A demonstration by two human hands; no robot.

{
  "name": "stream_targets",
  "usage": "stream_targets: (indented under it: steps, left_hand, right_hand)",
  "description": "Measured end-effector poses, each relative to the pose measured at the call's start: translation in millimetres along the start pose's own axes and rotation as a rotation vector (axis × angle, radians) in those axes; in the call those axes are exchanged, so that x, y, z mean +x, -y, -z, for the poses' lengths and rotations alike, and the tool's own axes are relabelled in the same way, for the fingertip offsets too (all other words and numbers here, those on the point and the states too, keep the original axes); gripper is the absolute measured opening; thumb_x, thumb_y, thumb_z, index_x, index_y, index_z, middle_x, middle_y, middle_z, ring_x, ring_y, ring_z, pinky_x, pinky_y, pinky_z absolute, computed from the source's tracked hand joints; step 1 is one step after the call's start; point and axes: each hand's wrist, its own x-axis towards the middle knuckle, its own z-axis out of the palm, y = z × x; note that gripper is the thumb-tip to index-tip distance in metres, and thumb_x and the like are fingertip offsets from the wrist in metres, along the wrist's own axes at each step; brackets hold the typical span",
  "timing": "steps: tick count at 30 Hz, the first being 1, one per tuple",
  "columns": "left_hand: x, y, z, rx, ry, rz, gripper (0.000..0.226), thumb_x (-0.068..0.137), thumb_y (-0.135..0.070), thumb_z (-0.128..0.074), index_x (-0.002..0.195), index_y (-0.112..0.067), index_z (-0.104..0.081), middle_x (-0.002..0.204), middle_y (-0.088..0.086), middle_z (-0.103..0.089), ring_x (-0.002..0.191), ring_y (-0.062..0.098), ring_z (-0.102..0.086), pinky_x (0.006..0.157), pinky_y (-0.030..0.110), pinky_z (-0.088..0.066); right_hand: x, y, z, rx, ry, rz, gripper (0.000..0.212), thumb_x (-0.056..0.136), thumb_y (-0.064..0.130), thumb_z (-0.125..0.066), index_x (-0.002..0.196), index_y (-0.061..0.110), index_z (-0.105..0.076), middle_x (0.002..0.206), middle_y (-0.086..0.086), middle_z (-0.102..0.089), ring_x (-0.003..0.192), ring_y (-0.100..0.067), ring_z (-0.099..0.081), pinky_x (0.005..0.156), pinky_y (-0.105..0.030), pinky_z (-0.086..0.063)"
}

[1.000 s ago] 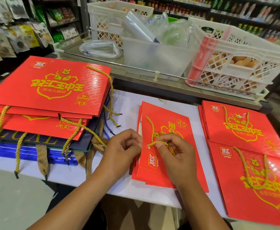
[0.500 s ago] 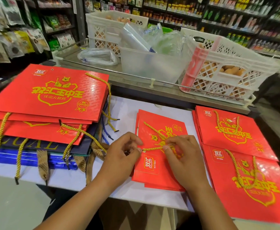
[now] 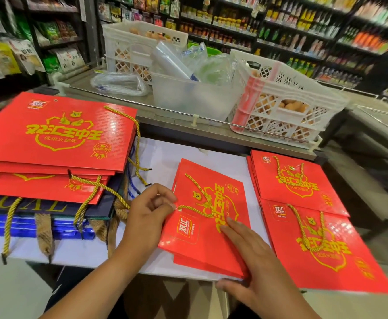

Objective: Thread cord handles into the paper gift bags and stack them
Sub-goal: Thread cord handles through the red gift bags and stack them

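A flat red gift bag (image 3: 188,240) with gold print lies on top of a few more in the middle of the white table (image 3: 163,155). A gold cord handle (image 3: 202,197) loops across its face, one end at the hole near its left corner. My left hand (image 3: 149,210) pinches that cord end at the hole with thumb and forefinger. Beside it, my right hand (image 3: 252,261) lies on the bag's near right part with straight fingers, thumb at the near edge. Bags with cords fitted are piled at the right (image 3: 326,256) and in a taller stack at the left (image 3: 50,134).
Blue and dark bags (image 3: 27,229) lie under the left stack, cords hanging over the table's front edge. Behind, a metal counter holds a clear tub (image 3: 188,97) and white crates (image 3: 303,95) with eggs. Shop shelves stand all around.
My right hand has let go of the cord and moved down onto the bag's near right part. The cord now lies in a loop on the bag. The left hand stays at the hole.
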Motion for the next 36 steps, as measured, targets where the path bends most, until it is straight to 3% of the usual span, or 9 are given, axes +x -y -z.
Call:
stream_targets:
  steps: [6, 9, 13, 15, 18, 22, 30, 33, 36]
  left_hand:
    - [-5, -3, 6, -0.061, 0.020, -0.025, 0.015, 0.089, 0.007, -0.061, 0.086, -0.003, -0.072, 0.061, 0.015, -0.059, 0.054, 0.022, -0.055, 0.056, 0.029, -0.045]
    - [-7, -4, 4, -0.008, 0.048, -0.081, 0.026, 0.097, -0.019, -0.055, 0.108, -0.014, -0.077, 0.096, 0.016, -0.074, 0.087, 0.032, -0.071, 0.073, 0.043, -0.053]
    - [-8, -3, 0, 0.093, 0.038, -0.158, 0.038, 0.100, -0.041, -0.047, 0.130, -0.025, -0.064, 0.129, -0.007, -0.069, 0.122, 0.014, -0.065, 0.092, 0.033, -0.057]
    - [-8, -1, -1, 0.095, 0.064, -0.171, 0.041, 0.097, -0.049, -0.051, 0.132, -0.028, -0.059, 0.127, -0.005, -0.068, 0.110, 0.015, -0.070, 0.085, 0.033, -0.060]
    - [-10, -1, -2, 0.098, 0.118, -0.154, 0.032, 0.092, -0.045, -0.060, 0.118, -0.028, -0.064, 0.089, 0.004, -0.070, 0.068, 0.019, -0.063, 0.063, 0.033, -0.053]
    - [-13, 1, -2, 0.214, 0.295, -0.143, 0.027, 0.097, -0.042, -0.055, 0.095, -0.020, -0.071, 0.069, 0.010, -0.066, 0.060, 0.019, -0.055, 0.060, 0.032, -0.046]
    - [-10, 5, 0, 0.271, 0.180, -0.220, 0.033, 0.102, -0.043, -0.049, 0.095, -0.017, -0.067, 0.065, -0.006, -0.052, 0.062, 0.009, -0.047, 0.059, 0.029, -0.035]
    - [-9, 4, 0, 0.217, 0.135, -0.193, 0.026, 0.101, -0.037, -0.050, 0.099, -0.018, -0.068, 0.067, -0.006, -0.051, 0.064, 0.012, -0.046, 0.060, 0.031, -0.034]
    - [-11, 1, 0, 0.259, 0.119, -0.226, 0.023, 0.102, -0.035, -0.051, 0.095, -0.021, -0.068, 0.065, -0.010, -0.052, 0.062, 0.007, -0.046, 0.058, 0.026, -0.035]
  right_hand:
    - [-21, 4, -4, -0.096, -0.117, 0.143, 0.061, 0.098, 0.051, -0.049, 0.156, 0.036, -0.039, 0.164, 0.016, -0.036, 0.150, -0.011, -0.039, 0.111, -0.042, -0.045]
    - [-24, 12, 18, -0.062, -0.295, 0.160, 0.046, 0.106, 0.042, -0.038, 0.145, 0.029, -0.058, 0.155, 0.014, -0.050, 0.143, -0.011, -0.050, 0.111, -0.037, -0.043]
    - [-22, 33, 53, 0.036, -0.491, 0.087, 0.038, 0.095, 0.021, -0.054, 0.131, 0.020, -0.070, 0.139, 0.013, -0.065, 0.129, -0.006, -0.061, 0.108, -0.021, -0.046]
    - [-18, 43, 69, 0.107, -0.582, 0.043, 0.034, 0.093, 0.022, -0.058, 0.124, 0.023, -0.073, 0.129, 0.018, -0.070, 0.119, -0.002, -0.066, 0.101, -0.017, -0.049]
    - [-12, 57, 88, 0.158, -0.714, 0.013, 0.032, 0.089, 0.018, -0.068, 0.114, 0.038, -0.069, 0.113, 0.035, -0.068, 0.102, 0.012, -0.066, 0.089, -0.006, -0.046]
    - [-5, 52, 103, 0.342, -0.800, -0.125, 0.033, 0.086, 0.025, -0.071, 0.095, 0.057, -0.072, 0.092, 0.031, -0.072, 0.082, 0.012, -0.064, 0.073, -0.006, -0.046]
    - [14, 9, 136, 0.483, -0.780, -0.371, 0.017, 0.094, 0.025, -0.073, 0.105, 0.038, -0.077, 0.094, 0.012, -0.078, 0.078, -0.009, -0.073, 0.062, -0.028, -0.057]
    - [29, -18, 140, 0.676, -0.617, -0.499, 0.018, 0.095, 0.022, -0.072, 0.111, 0.027, -0.077, 0.098, -0.006, -0.080, 0.083, -0.030, -0.076, 0.073, -0.044, -0.063]
    - [47, -38, 138, 0.857, -0.420, -0.554, 0.019, 0.092, 0.008, -0.069, 0.109, 0.013, -0.078, 0.101, -0.021, -0.078, 0.081, -0.035, -0.075, 0.078, -0.043, -0.060]
